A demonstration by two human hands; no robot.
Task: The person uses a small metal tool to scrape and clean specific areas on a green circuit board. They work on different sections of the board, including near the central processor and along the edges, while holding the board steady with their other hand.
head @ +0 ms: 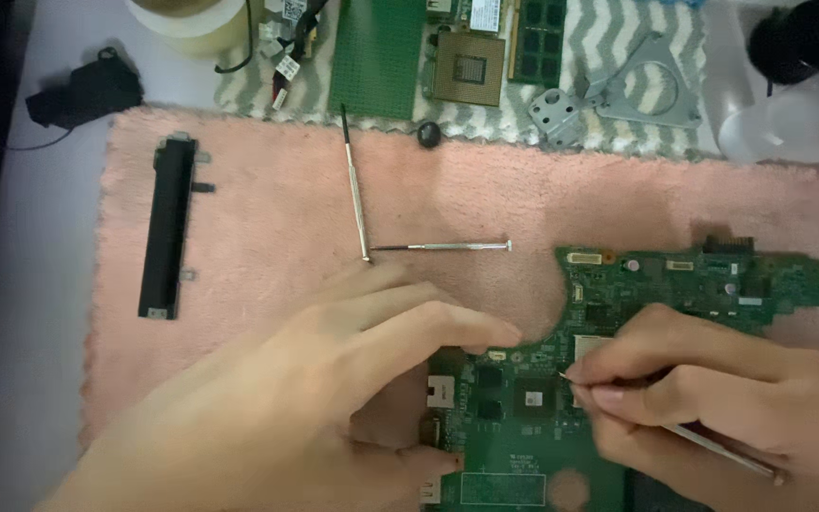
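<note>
Left hand [334, 379] lies released, steadying the green circuit board [675, 284], while right hand [713, 398], grasping a slim screwdriver [713, 446], works its centre; steady pressure needed next.

Dim pale desk [40, 313], fuzzy pink mat [267, 209]

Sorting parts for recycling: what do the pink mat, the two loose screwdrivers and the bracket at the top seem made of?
Pink mat: fuzzy fabric, probably fleece or terry, matte nap. Screwdrivers: thin shiny shafts, likely steel. Bracket: flat dull-grey sheet metal, apparently stamped, with holes.
</note>
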